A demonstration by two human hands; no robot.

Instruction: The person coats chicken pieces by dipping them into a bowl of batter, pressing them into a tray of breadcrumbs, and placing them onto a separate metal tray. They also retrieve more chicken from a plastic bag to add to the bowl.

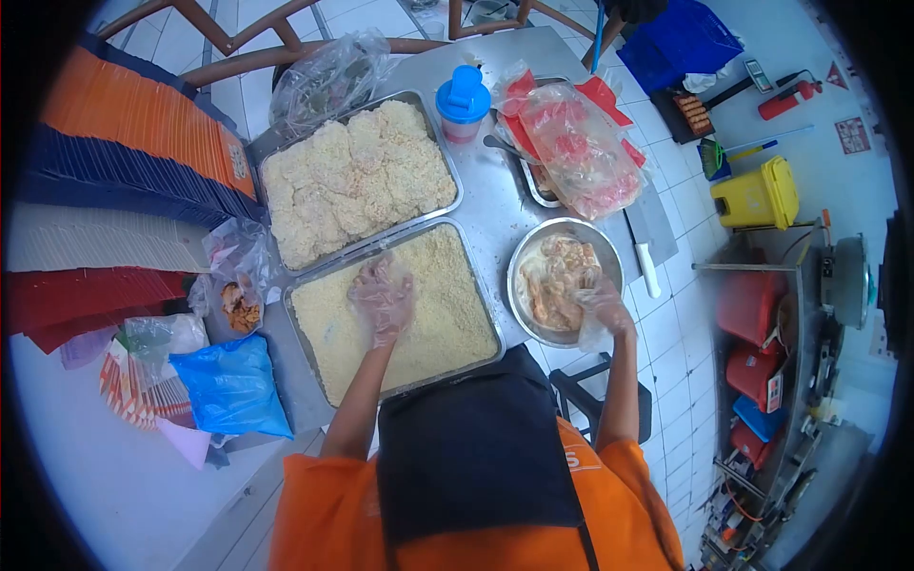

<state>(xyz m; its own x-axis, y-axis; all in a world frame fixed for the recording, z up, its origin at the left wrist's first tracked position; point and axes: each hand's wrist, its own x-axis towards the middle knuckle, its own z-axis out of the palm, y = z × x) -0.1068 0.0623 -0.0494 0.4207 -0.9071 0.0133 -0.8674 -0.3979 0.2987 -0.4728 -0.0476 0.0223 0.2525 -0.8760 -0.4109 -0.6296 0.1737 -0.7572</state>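
Note:
In a clear plastic glove, my left hand (383, 297) rests palm down on pale breadcrumbs (433, 276), its fingers spread. The crumbs fill a metal tray (490, 324) in front of me. My right hand (601, 303), gloved too, reaches over the near right side of a steel bowl (514, 300). Its fingers are closed on a piece of raw meat (569, 262), with the fingertips partly hidden. More wet, pale pink meat lies in the bowl. Behind the crumb tray, a second metal tray (455, 157) holds coated pieces (357, 181) packed close together.
A blue-lidded shaker (464, 100) and a red-and-clear plastic bag (581, 147) stand farther back. A knife (646, 262) lies right of the bowl at the table edge. Stacked folded cartons (143, 124), a blue bag (233, 383) and a bag of fried food (240, 306) sit left.

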